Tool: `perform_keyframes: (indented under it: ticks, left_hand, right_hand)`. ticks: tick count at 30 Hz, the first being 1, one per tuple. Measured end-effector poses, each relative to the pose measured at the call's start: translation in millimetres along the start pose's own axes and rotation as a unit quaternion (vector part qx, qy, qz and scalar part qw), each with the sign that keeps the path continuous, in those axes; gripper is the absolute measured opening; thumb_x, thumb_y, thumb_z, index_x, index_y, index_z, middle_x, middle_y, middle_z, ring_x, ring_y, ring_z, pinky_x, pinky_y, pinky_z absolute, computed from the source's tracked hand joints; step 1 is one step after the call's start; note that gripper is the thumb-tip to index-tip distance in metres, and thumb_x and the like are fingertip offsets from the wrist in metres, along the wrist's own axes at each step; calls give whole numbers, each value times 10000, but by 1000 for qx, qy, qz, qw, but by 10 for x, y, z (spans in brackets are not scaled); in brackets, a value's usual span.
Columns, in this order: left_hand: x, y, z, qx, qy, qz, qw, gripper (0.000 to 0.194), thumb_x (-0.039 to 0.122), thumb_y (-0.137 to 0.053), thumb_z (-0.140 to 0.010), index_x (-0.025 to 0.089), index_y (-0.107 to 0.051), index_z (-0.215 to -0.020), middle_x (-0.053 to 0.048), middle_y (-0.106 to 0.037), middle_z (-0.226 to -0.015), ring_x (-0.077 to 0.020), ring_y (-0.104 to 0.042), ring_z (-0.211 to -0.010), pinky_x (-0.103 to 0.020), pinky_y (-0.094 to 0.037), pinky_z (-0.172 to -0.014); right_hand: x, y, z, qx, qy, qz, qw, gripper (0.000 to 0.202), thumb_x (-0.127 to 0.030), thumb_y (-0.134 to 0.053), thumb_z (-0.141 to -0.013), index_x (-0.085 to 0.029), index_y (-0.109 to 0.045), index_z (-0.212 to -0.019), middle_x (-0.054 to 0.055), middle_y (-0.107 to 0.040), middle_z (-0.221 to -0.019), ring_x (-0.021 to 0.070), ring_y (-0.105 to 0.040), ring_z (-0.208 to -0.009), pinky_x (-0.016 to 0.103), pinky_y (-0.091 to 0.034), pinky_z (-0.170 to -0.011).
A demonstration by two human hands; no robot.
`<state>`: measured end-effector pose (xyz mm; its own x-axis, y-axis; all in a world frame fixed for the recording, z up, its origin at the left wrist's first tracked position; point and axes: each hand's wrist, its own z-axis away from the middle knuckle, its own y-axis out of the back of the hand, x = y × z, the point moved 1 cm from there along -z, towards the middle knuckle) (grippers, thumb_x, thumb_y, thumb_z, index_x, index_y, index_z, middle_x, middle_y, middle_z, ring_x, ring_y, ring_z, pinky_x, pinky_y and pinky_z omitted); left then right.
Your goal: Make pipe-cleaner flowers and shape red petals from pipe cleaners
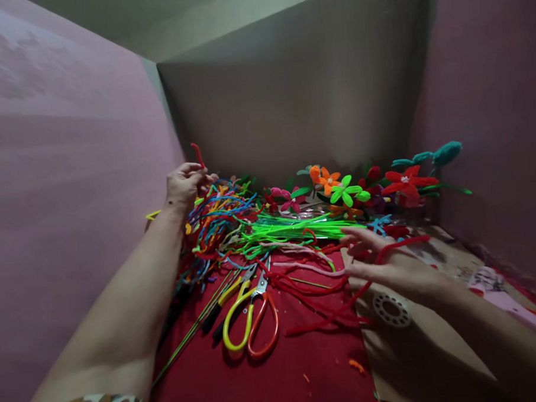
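My left hand (186,184) is raised at the back left, its thumb and fingers pinching a short red pipe cleaner (197,155) that points upward. My right hand (386,267) reaches in from the right with thumb and fingers spread apart. A long red pipe cleaner (403,243) passes through the crook of its thumb and over the back of the hand. At the thumb tip lies a pale pink pipe cleaner (309,269); I cannot tell whether they touch. More red pipe cleaners (317,305) lie loose on the red tabletop (315,365) left of that hand.
Yellow-and-red-handled scissors (251,320) lie over pliers (230,294) at the centre. Behind are a multicoloured pipe cleaner heap (219,212), a green bundle (296,228) and several pipe cleaner flowers (329,180). A holed white disc (392,310) sits on cardboard (390,361). Walls enclose the space.
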<state>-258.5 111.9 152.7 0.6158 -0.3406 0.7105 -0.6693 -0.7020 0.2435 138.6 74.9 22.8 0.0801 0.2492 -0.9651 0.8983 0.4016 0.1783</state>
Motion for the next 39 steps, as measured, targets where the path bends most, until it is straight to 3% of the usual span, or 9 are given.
perform_keyframes:
  ticks: [4,10,13,16,20,23,27,32,39]
  left_hand:
    - [78,8,150,-73,-24,18,997,196,251,-632,-635,132,-620,-791,15,-595,-569,-62,-458,-423,-193,-371,-424]
    - [56,5,372,-126,-7,-36,991,196,236,-674,-562,123,-689,-722,-5,-646,-623,-125,-570,-604,-239,-456,-617]
    - [35,-32,496,-158,-4,-24,987,269,313,-659,-583,129,-687,-777,-26,-666,-670,-151,-594,-646,-266,-476,-633]
    - [46,-69,631,-203,-2,-14,979,314,373,-657,-598,134,-682,-801,-36,-668,-695,-144,-588,-617,-263,-479,-592]
    - [119,-99,800,-258,-45,-31,965,286,382,-626,-668,144,-679,-817,-26,-656,-732,-124,-567,-628,-239,-461,-602]
    - [161,-116,894,-293,-118,-89,945,272,369,-540,-750,133,-662,-808,-14,-631,-724,-121,-554,-655,-219,-445,-627]
    - [86,-139,964,-303,-149,-142,931,299,366,-450,-807,128,-623,-756,8,-567,-671,-108,-512,-645,-191,-413,-616]
    - [-201,-83,968,-255,-141,-199,936,273,380,-432,-808,162,-581,-741,21,-527,-658,-105,-471,-633,-186,-386,-606]
    - [-526,195,923,-181,-95,-276,939,137,315,-511,-720,212,-575,-656,-7,-563,-571,-156,-520,-590,-227,-374,-595]
  right_hand:
    - [-200,-56,-7,-232,-21,28,972,486,-104,-792,-429,-210,-715,-897,58,-689,-878,215,-616,-783,243,-497,-583]
    - [-582,143,-255,95,-8,-42,995,453,-34,-773,-430,-169,-701,-856,50,-678,-792,159,-594,-708,205,-455,-526]
    - [-703,62,-360,-13,-27,-68,997,352,-5,-748,-456,-174,-708,-763,24,-670,-697,143,-579,-618,213,-439,-494]
    - [-771,-278,-500,-86,49,-37,994,182,-110,-725,-552,-176,-708,-720,-13,-612,-561,98,-509,-488,198,-360,-418]
    - [-718,-991,-813,-65,142,-56,986,457,-240,-731,-586,-195,-640,-1032,-70,-525,-485,68,-412,-399,192,-275,-381]
    - [-634,-1429,-1013,-68,172,-84,979,211,-333,-501,-805,-192,-642,-874,-58,-519,-524,60,-371,-394,201,-290,-412]
    - [-610,-1640,-1098,-30,203,-107,973,270,-297,-469,-826,-173,-533,-595,-43,-501,-525,69,-430,-467,193,-328,-463]
    - [-821,-1378,-973,29,178,-205,962,201,-219,-461,-825,-167,-549,-652,-39,-526,-529,61,-439,-419,196,-350,-441]
    - [-930,-330,-447,175,191,-311,914,185,-176,-470,-828,-188,-541,-658,-45,-475,-527,58,-446,-422,215,-395,-478]
